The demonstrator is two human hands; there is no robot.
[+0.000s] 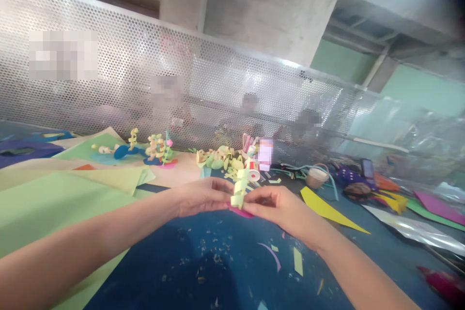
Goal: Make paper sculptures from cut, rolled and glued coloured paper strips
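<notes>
A pale yellow-green paper spiral (240, 189) stands upright on a small magenta paper base (240, 210), held above the blue table. My left hand (207, 197) is closed on the left edge of the base, its fingertips partly hidden behind the spiral. From the other side, my right hand (276, 203) pinches the base at its right edge, close to the spiral's lower end. Just behind lie a heap of yellow-green paper pieces (218, 157) and a red-and-white roll (253, 172).
Finished paper curls on blue bases (156, 147) stand at the back left. Green paper sheets (54, 208) cover the left side. A yellow paper triangle (330, 210), a cup (317, 178) and a phone (367, 168) lie right. Paper scraps dot the blue table (174, 261). A perforated metal screen (218, 68) rises behind.
</notes>
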